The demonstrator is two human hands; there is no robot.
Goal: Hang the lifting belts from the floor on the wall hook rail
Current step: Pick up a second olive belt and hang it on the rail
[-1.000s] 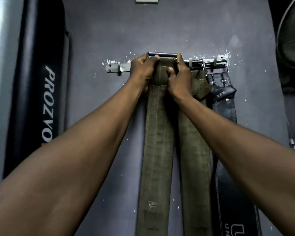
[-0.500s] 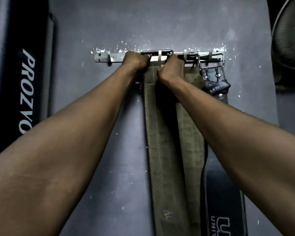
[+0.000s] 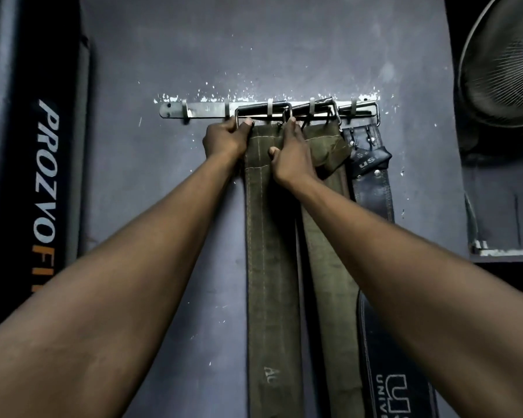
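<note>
A metal hook rail (image 3: 203,110) is screwed to the grey wall. Three belts hang from it: an olive belt (image 3: 272,251) on the left, a second olive belt (image 3: 329,267) beside it, and a black leather belt (image 3: 375,191) on the right. The left olive belt's steel buckle (image 3: 263,111) sits over a hook on the rail. My left hand (image 3: 225,140) grips that belt's top left edge just under the buckle. My right hand (image 3: 290,155) holds the same belt's top right edge, thumb pressed on its face.
A black padded bag (image 3: 43,176) with white and orange lettering stands at the left. A fan (image 3: 507,61) with a wire guard is at the upper right, a dark ledge (image 3: 504,254) below it. Two rail hooks left of the belts carry nothing.
The olive belt's buckle has settled over a hook on the rail, and both hands have slid down from the buckle onto the belt's top edges.
</note>
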